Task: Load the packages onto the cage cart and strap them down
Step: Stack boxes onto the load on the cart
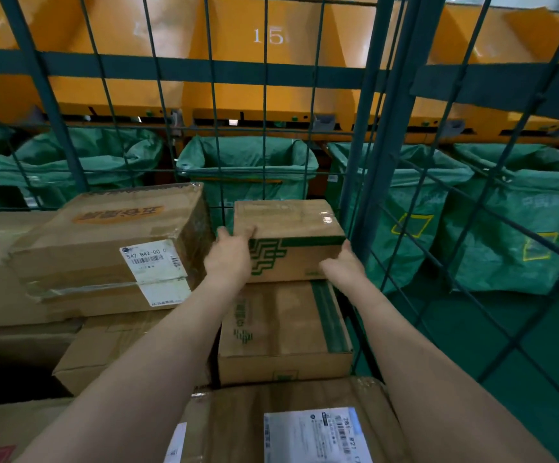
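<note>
1. Orange sorting chutes [121,28], one numbered 15, run along the far wall. Green sacks [248,162] hang open beneath them, all seen through the green wire mesh of the cage cart [385,128].
2. Inside the cart, the small carton [291,225] sits in the far right corner, near the corner post. It rests on top of a wider carton [281,329], with a narrow gap between it and the big labelled box [111,242] to its left.
3. The left hand [229,253] has a grip on the near left corner, with fingers curled over the top edge and the thumb down the side. The right hand [343,262] cups the near right lower corner. Its fingers probably wrap round the right face, though they are hidden from where I stand.
4. I would judge it light, since both arms reach out nearly straight and show no strain. The board looks stiff and square, with no dents I can see.
5. Clear tape across the lid gives a shine, so the top could be slick. The bare cardboard at the side corners, low down, seems the surer place to hold.
6. It is plain brown cardboard, wider than it is tall, with a green band along the upper front edge and a green interlocking emblem printed at the front left.
7. No straps show anywhere, so I take it the loading is not finished.
</note>
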The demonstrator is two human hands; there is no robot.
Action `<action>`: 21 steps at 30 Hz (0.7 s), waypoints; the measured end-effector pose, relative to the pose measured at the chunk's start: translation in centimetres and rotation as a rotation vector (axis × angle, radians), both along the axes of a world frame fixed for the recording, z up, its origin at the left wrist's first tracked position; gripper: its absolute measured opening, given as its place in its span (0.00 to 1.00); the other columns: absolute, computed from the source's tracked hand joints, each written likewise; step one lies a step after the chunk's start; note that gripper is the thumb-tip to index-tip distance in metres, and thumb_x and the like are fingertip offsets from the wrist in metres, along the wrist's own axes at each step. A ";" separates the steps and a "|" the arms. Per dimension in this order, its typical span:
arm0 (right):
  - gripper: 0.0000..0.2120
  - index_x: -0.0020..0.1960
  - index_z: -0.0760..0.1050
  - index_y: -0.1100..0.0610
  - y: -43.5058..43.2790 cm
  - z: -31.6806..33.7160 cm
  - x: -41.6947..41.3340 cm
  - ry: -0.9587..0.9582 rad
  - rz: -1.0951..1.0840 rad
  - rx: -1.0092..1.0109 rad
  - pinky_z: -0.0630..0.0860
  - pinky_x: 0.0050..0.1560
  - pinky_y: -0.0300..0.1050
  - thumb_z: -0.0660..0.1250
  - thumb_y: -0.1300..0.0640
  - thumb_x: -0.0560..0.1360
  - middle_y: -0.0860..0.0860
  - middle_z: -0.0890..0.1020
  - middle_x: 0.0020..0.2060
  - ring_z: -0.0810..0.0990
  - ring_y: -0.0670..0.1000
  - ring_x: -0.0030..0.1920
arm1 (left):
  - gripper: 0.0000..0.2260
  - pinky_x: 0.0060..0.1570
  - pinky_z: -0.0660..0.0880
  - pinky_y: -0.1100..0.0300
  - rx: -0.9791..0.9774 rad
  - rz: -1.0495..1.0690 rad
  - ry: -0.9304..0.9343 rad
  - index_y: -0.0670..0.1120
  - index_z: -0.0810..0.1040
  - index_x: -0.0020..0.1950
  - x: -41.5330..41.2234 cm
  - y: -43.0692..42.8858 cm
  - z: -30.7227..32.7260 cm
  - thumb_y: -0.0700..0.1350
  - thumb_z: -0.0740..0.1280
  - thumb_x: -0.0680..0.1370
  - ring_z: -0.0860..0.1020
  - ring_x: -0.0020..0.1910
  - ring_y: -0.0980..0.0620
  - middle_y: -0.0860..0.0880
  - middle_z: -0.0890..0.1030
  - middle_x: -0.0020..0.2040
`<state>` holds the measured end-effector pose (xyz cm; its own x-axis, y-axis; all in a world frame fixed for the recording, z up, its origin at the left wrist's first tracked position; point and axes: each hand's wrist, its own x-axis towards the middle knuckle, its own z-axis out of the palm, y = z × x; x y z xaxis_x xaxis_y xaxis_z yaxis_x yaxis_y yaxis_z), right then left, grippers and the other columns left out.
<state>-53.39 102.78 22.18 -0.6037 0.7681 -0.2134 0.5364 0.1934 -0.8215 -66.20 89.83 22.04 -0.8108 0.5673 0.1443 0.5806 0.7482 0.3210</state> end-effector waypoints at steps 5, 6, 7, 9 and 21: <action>0.40 0.77 0.34 0.56 0.1 -0.4 -1.4 -0.042 0.070 -0.006 0.64 0.69 0.47 0.60 0.60 0.77 0.55 0.55 0.76 0.61 0.57 0.73 | 0.27 0.57 0.72 0.52 0.043 0.033 -0.162 0.52 0.56 0.75 -1.4 1.4 0.3 0.38 0.60 0.79 0.73 0.58 0.38 0.36 0.63 0.66; 0.40 0.77 0.33 0.56 0.2 -0.6 -1.3 -0.062 0.081 0.011 0.65 0.68 0.47 0.59 0.60 0.78 0.55 0.55 0.76 0.63 0.57 0.72 | 0.30 0.58 0.71 0.51 0.034 0.022 -0.181 0.52 0.52 0.76 -1.3 1.4 0.2 0.37 0.60 0.78 0.73 0.59 0.37 0.36 0.60 0.68; 0.39 0.76 0.33 0.56 0.4 -0.8 -1.1 -0.086 0.093 0.034 0.66 0.67 0.47 0.58 0.60 0.78 0.55 0.55 0.76 0.64 0.57 0.71 | 0.32 0.59 0.71 0.51 0.027 0.019 -0.197 0.53 0.49 0.77 -1.1 1.4 0.1 0.36 0.60 0.78 0.72 0.60 0.37 0.35 0.57 0.70; 0.37 0.76 0.32 0.58 0.5 -1.2 -0.5 -0.135 0.122 0.082 0.63 0.69 0.46 0.56 0.62 0.79 0.55 0.51 0.77 0.61 0.57 0.73 | 0.35 0.60 0.71 0.51 0.031 0.040 -0.221 0.53 0.44 0.78 -0.6 1.1 0.0 0.36 0.60 0.78 0.70 0.64 0.36 0.34 0.49 0.74; 0.18 0.61 0.64 0.56 -1.9 -1.1 0.7 -0.048 0.158 0.218 0.70 0.61 0.50 0.61 0.64 0.73 0.62 0.66 0.69 0.69 0.61 0.66 | 0.34 0.59 0.71 0.52 0.087 0.050 -0.241 0.50 0.47 0.78 3.0 -2.4 2.6 0.35 0.61 0.78 0.72 0.62 0.38 0.37 0.53 0.73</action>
